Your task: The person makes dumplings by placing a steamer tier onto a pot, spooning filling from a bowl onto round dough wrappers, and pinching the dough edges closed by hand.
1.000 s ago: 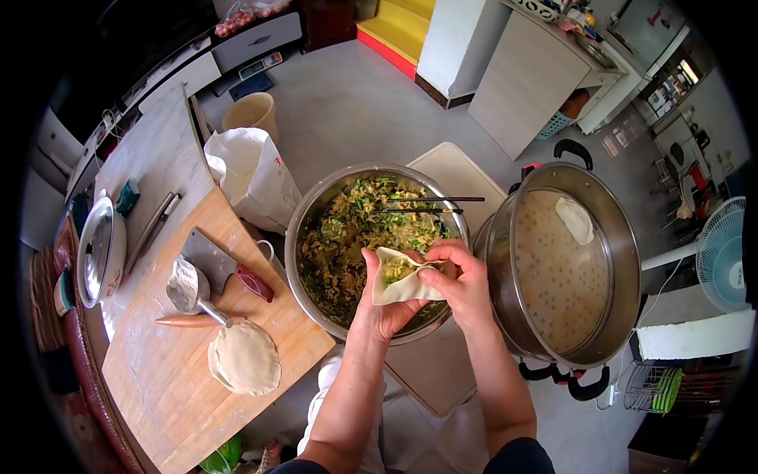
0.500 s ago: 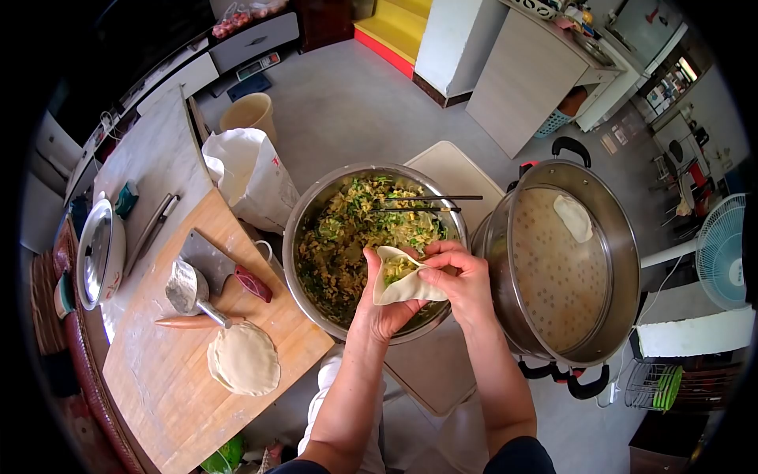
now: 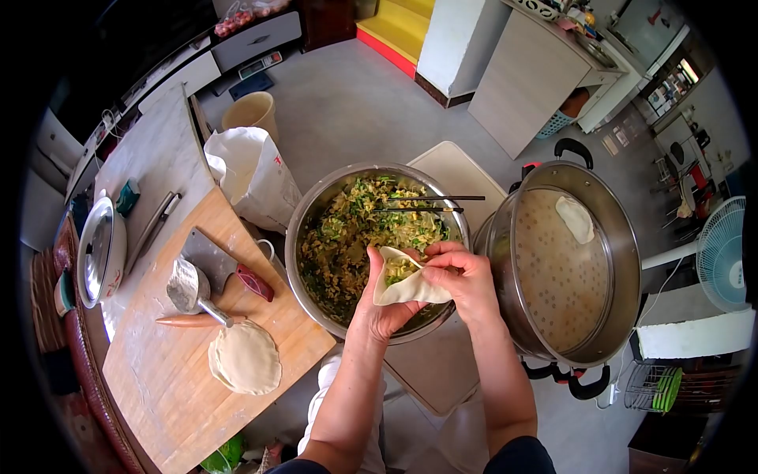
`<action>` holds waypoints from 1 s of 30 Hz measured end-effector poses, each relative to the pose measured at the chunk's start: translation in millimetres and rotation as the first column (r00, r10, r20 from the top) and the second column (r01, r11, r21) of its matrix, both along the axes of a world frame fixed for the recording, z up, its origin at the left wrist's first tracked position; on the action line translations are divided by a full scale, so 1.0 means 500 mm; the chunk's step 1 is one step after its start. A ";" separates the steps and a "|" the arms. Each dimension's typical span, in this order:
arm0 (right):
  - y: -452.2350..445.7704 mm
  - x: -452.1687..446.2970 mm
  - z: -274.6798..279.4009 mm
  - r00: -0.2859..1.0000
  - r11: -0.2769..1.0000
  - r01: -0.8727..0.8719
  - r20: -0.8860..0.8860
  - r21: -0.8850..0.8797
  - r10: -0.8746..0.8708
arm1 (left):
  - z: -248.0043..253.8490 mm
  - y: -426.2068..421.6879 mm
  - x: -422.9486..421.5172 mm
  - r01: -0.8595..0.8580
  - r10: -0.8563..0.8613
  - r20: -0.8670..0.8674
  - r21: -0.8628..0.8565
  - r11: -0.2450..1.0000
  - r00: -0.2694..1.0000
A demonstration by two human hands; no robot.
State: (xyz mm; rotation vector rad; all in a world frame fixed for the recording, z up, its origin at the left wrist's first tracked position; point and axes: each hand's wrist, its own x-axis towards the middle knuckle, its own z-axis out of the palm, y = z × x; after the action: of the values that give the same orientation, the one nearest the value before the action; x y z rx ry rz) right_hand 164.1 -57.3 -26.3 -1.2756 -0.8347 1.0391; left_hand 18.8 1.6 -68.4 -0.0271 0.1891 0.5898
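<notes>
Between my hands is a half-folded dumpling [image 3: 412, 286], its dough wrapper partly pinched and green-yellow filling showing at the open left end. My left hand [image 3: 380, 306] cradles it from below and from the left side, thumb up. The fingers of my right hand [image 3: 458, 276] pinch the wrapper's edge at the right. Both hands are over the near side of a steel bowl [image 3: 296, 296] of chopped filling [image 3: 347, 229]. Two dark chopsticks [image 3: 442, 198] lie across the bowl's right rim. In the steamer pot [image 3: 624, 261] on the right, one finished dumpling [image 3: 575, 220] lies on the perforated tray.
On the wooden board [image 3: 181, 403] at left lie a stack of dough wrappers [image 3: 245, 359], a cleaver [image 3: 209, 257], a metal scoop [image 3: 188, 288] and a rolling pin [image 3: 185, 321]. Behind it stands a white flour sack [image 3: 257, 178]. A fan [image 3: 722, 253] is at far right.
The hands and dumpling stay nearly in place, the right fingers still pinching the wrapper's edge. The whole view has shifted very slightly.
</notes>
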 end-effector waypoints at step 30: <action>0.015 -0.018 0.015 0.855 0.951 0.001 0.493 0.308 -0.160 | 0.000 0.003 -0.001 -0.065 0.069 0.116 -0.035 0.997 0.991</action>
State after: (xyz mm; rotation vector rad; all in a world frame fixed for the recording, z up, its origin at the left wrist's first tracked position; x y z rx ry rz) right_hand 155.3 -49.9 -18.8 -1.3283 -1.2792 0.4701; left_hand 18.3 3.1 -68.6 -0.0987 0.0836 0.6502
